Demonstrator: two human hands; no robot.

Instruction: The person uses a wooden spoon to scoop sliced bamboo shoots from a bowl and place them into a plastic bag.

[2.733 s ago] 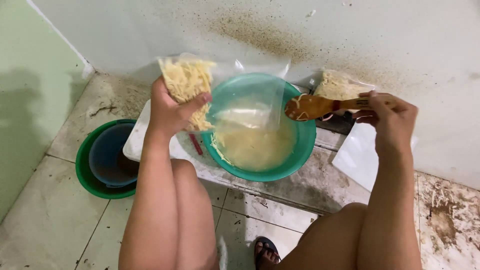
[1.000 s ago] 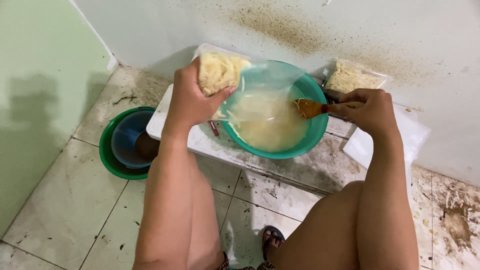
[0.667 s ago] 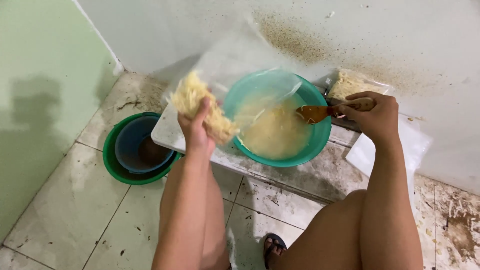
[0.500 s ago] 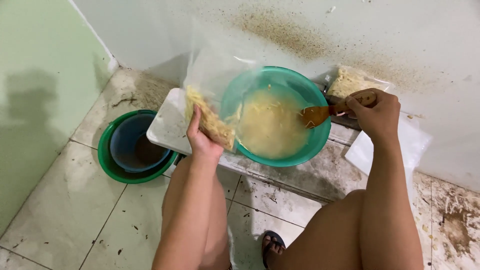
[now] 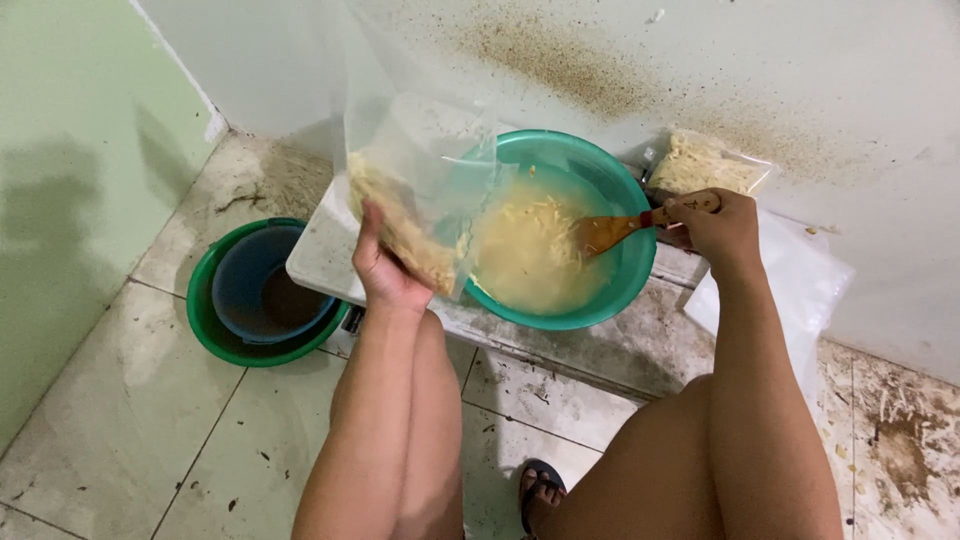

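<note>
My left hand [image 5: 382, 268] grips a clear plastic bag [image 5: 412, 150] by its lower end, where pale yellow noodles [image 5: 400, 225] are bunched; the bag's empty upper part stands up in front of the wall. Just right of it sits a teal bowl [image 5: 612, 290] holding noodles in cloudy liquid [image 5: 525, 250]. My right hand [image 5: 715, 225] holds a wooden spoon [image 5: 615, 230] by its handle, with the spoon's head resting inside the bowl at its right side.
The bowl stands on a low white board [image 5: 320, 265] on a stained tiled floor. A green basin with a blue bowl inside [image 5: 262, 295] sits at the left. Another bag of noodles [image 5: 705, 165] and white plastic [image 5: 815, 285] lie by the spattered wall. My knees and a sandalled foot [image 5: 540, 490] are below.
My left hand has swung the noodle bag from above the bowl down to the bowl's left side, with the bag's mouth now standing up. My right hand lowered the spoon into the bowl.
</note>
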